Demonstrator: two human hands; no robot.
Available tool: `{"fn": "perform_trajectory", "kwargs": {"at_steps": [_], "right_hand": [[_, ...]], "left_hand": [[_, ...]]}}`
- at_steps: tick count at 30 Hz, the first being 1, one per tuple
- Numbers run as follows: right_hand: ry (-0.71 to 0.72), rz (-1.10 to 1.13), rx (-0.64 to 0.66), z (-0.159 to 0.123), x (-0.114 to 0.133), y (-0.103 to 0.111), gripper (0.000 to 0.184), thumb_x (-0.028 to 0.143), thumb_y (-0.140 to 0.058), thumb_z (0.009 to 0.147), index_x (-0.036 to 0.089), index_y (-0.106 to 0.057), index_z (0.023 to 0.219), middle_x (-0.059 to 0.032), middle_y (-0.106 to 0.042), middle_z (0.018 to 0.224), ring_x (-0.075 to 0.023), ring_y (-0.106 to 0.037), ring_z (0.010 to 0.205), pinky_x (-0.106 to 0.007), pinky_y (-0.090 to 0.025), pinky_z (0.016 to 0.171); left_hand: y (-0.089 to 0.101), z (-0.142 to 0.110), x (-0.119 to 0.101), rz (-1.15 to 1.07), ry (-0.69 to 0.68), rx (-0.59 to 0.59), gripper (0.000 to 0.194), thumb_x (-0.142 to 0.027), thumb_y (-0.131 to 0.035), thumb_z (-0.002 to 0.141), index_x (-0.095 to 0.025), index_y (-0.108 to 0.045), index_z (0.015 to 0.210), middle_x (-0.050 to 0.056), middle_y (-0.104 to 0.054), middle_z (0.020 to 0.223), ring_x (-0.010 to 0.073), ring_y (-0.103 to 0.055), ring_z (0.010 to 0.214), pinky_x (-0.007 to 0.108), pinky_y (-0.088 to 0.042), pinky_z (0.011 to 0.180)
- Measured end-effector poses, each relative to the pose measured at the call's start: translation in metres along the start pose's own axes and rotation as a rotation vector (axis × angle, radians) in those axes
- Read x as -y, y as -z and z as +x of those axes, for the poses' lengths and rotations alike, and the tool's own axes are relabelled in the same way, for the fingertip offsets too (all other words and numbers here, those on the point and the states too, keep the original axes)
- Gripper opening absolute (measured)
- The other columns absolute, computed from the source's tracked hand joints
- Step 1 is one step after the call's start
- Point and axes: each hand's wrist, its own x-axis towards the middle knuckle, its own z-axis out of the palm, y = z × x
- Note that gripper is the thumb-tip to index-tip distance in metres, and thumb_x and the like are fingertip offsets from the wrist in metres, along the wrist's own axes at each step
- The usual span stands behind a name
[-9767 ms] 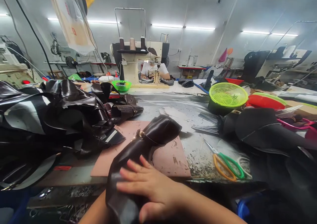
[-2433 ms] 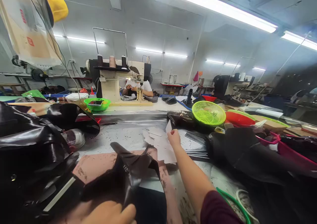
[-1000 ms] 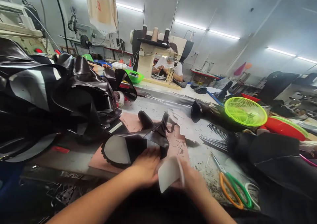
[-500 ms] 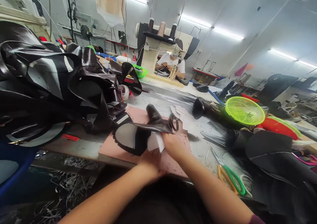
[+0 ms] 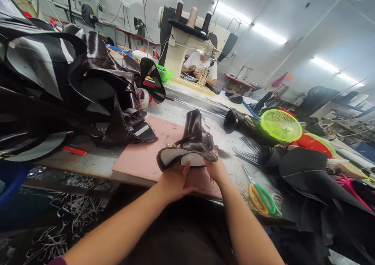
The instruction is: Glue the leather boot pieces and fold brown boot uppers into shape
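A dark brown leather boot upper (image 5: 193, 136) with a strap and small buckle lies over the pink board, its pale-lined opening towards me. A white lining piece (image 5: 191, 159) sits inside that opening. My right hand (image 5: 216, 170) grips the right edge of the upper, thumb on the inside. At the lower left edge, my left hand (image 5: 172, 183) has its thumb stretched away and one finger flat against the white piece; its other fingers are partly hidden by the upper.
The pink board (image 5: 131, 159) rests on the table. Dark leather uppers (image 5: 102, 85) are heaped at left, near a red tool (image 5: 74, 151). Scissors (image 5: 258, 196), a green basket (image 5: 281, 125) and black pieces (image 5: 304, 171) lie at right. Behind a sewing machine (image 5: 178, 42) sits a person (image 5: 199, 64).
The upper has turned and its shaft now stands up more. The white piece, earlier bent up between my hands, now lies against the inside. My left hand's fingers have spread.
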Motion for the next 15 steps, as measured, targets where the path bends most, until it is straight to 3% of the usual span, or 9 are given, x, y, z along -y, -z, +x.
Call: {"fn": "perform_trajectory", "kwargs": {"at_steps": [10, 13, 15], "right_hand": [[0.173, -0.116, -0.145, -0.006, -0.009, -0.014, 0.051, 0.015, -0.039, 0.078, 0.013, -0.043, 0.128, -0.0147, -0.043, 0.131, -0.0281, -0.029, 0.128, -0.044, -0.028, 0.104], [0.171, -0.17, -0.123, -0.009, -0.001, -0.015, 0.049, 0.021, -0.044, 0.078, 0.017, -0.044, 0.128, -0.0133, -0.046, 0.129, -0.0321, -0.029, 0.127, -0.051, -0.023, 0.103], [0.185, -0.184, -0.119, -0.01, 0.006, -0.013, 0.046, 0.022, -0.045, 0.08, 0.019, -0.046, 0.125, -0.0123, -0.051, 0.125, -0.0334, -0.031, 0.126, -0.053, -0.021, 0.103]], "left_hand": [[-0.003, 0.003, 0.001, 0.033, -0.014, 0.021, 0.081, -0.054, -0.054, 0.076, -0.007, -0.03, 0.136, 0.022, -0.034, 0.137, 0.0333, -0.021, 0.132, 0.045, -0.024, 0.106], [0.0, 0.008, -0.006, 0.051, 0.045, 0.006, 0.073, -0.047, -0.062, 0.073, -0.008, -0.039, 0.131, 0.023, -0.027, 0.14, 0.0376, -0.018, 0.131, 0.049, -0.03, 0.101], [0.001, 0.013, -0.012, 0.079, 0.064, -0.065, 0.066, -0.038, -0.065, 0.072, -0.01, -0.044, 0.127, 0.022, -0.017, 0.144, 0.0402, -0.017, 0.131, 0.05, -0.036, 0.097]]}}
